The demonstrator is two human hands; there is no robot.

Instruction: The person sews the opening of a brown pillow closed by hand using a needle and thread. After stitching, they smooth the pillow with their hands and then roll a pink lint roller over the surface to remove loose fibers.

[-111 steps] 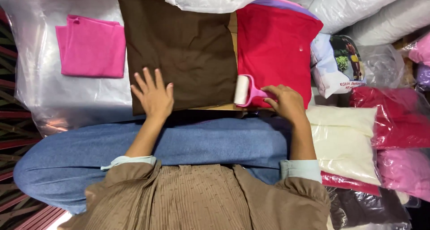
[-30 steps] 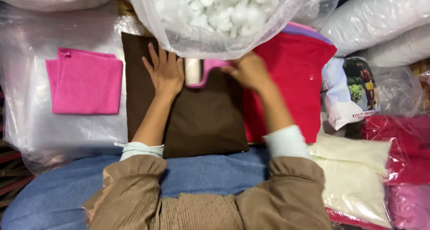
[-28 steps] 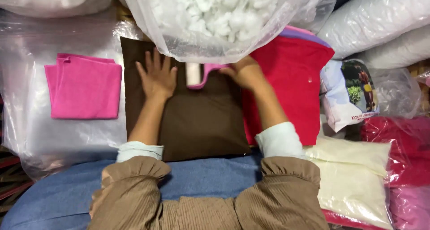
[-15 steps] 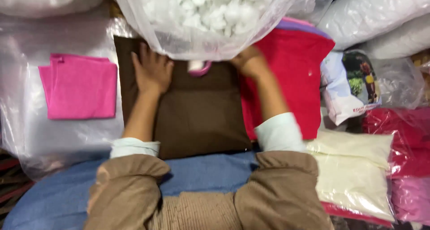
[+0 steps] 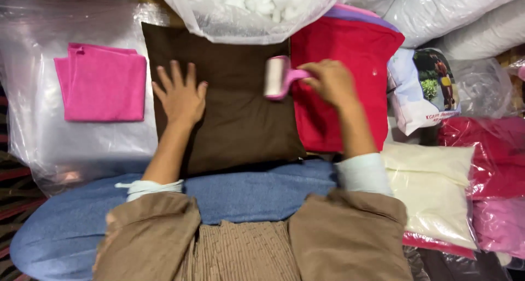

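Note:
A dark brown cushion (image 5: 240,117) lies on my lap in front of me. My left hand (image 5: 180,95) rests flat on its left half, fingers spread. My right hand (image 5: 331,84) grips the pink handle of a lint roller (image 5: 276,77), whose white roll sits on the cushion's upper right part. A red cushion (image 5: 342,67) lies under my right hand, next to the brown one.
A folded pink cloth (image 5: 101,89) lies on clear plastic sheeting (image 5: 82,144) at the left. A clear bag of white stuffing (image 5: 251,10) hangs over the cushion's far edge. Bagged cream (image 5: 432,188), red and pink cushions and a printed packet (image 5: 426,89) crowd the right.
The lint roller has come back toward me and to the right, out from under the stuffing bag. My left hand has slid slightly down the cushion.

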